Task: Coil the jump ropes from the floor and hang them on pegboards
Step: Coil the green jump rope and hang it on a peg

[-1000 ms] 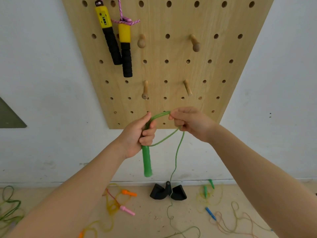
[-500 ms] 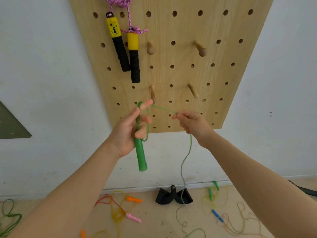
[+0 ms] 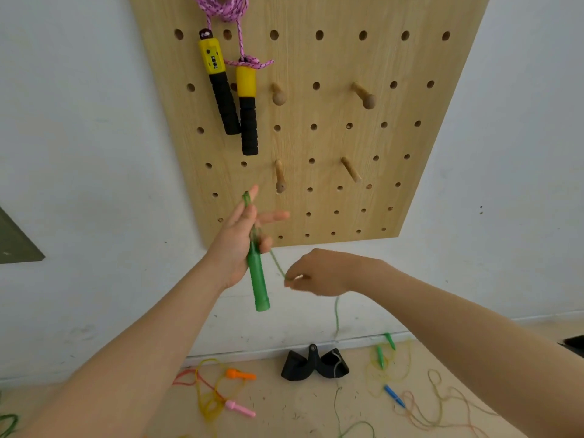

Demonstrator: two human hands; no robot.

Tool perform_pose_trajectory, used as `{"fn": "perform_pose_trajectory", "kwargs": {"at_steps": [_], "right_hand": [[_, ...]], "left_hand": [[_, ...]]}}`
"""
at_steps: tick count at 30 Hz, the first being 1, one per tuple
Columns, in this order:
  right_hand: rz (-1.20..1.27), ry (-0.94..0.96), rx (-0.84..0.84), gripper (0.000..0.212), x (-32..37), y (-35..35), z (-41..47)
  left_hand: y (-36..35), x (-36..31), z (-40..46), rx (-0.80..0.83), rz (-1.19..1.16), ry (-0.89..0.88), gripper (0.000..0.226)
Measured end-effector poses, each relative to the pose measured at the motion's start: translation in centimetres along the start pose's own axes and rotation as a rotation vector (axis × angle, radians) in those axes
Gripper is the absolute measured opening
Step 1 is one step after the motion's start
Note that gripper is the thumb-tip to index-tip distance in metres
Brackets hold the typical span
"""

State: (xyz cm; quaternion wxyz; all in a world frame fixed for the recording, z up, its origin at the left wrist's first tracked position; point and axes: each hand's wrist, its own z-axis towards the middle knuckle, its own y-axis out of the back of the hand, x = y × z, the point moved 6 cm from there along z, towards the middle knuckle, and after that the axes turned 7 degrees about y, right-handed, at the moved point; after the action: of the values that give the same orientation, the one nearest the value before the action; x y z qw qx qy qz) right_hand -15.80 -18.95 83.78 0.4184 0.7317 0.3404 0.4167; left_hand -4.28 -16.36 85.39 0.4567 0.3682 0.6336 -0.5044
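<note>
Two hands worked below the pegboard's (image 3: 316, 121) bottom edge. The left hand (image 3: 240, 245) held the green handle (image 3: 257, 279) with its fingers partly spread, while the right hand (image 3: 319, 273) pinched the green rope (image 3: 278, 263) just beside it.

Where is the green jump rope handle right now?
In the head view, the green handle hangs upright at centre, held in the left hand just below the pegboard, left of the right hand.

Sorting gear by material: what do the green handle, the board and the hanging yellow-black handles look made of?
Green handle: likely glossy, slightly translucent plastic.
Board: wood or plywood, matte, visible grain.
Yellow-black handles: smooth yellow plastic tops; ribbed matte black grips, probably foam.
</note>
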Motion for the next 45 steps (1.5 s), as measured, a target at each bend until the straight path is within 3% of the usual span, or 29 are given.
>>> {"fn": "perform_pose_trajectory", "kwargs": {"at_steps": [3, 5, 9, 12, 16, 19, 22, 26, 29, 31, 35, 38, 42, 45], "right_hand": [[-0.136, 0.146, -0.038, 0.035, 3.5, 1.8, -1.4], [-0.168, 0.203, -0.105, 0.022, 4.6, 3.4, -2.1], [-0.095, 0.197, -0.439, 0.020, 3.8, 7.6, -2.7], [0.152, 0.151, -0.748, 0.014, 1.3, 9.8, -3.4], [0.696, 0.087, -0.930, 0.013, -2.7, 9.3, -3.0], [0.918, 0.022, -0.881, 0.008, -4.8, 7.2, -2.1], [0.929, -0.025, -0.756, 0.023, -5.2, 4.3, -0.8], [0.580, -0.059, -0.560, 0.024, -3.4, 1.9, 0.3], [0.294, 0.023, -0.237, 0.027, -1.4, 0.7, 0.0], [0.256, 0.077, -0.169, 0.026, -1.0, 1.2, -1.0], [0.412, 0.158, -0.397, 0.020, -1.6, 5.5, -3.5], [0.590, 0.161, -0.688, 0.016, -3.7, 9.5, -6.0], [0.735, 0.099, -0.904, 0.020, -7.4, 11.2, -6.9], [0.829, 0.068, -0.959, 0.023, -9.9, 10.6, -6.9]], "left_hand": [[1.5, 1.0, 0.8, -0.087, -0.060, 0.061, 0.042], [2.0, 1.2, 1.0, -0.119, 0.029, 0.075, 0.042], [0.4, 1.4, 0.3, -0.014, 0.227, 0.115, 0.040], [-2.8, 0.9, -1.1, 0.241, 0.231, 0.187, 0.036], [-4.9, -0.9, -2.8, 0.397, 0.107, 0.194, 0.041], [-5.3, -1.5, -3.6, 0.480, 0.132, 0.172, 0.050], [-5.5, -2.4, -3.1, 0.470, 0.019, 0.084, 0.040], [-3.1, -2.7, 0.1, 0.178, -0.047, -0.008, 0.047], [-0.6, -1.4, 2.6, -0.010, 0.027, -0.007, 0.045], [0.2, -0.3, 3.4, -0.060, 0.177, 0.024, 0.046], [-0.9, 1.8, 3.3, 0.034, 0.397, 0.124, 0.047], [-4.7, 2.5, 2.2, 0.247, 0.409, 0.195, 0.044], [-10.3, 1.0, 1.0, 0.544, 0.203, 0.185, 0.055], [-12.1, -0.2, 1.0, 0.593, 0.134, 0.103, 0.049]]}}
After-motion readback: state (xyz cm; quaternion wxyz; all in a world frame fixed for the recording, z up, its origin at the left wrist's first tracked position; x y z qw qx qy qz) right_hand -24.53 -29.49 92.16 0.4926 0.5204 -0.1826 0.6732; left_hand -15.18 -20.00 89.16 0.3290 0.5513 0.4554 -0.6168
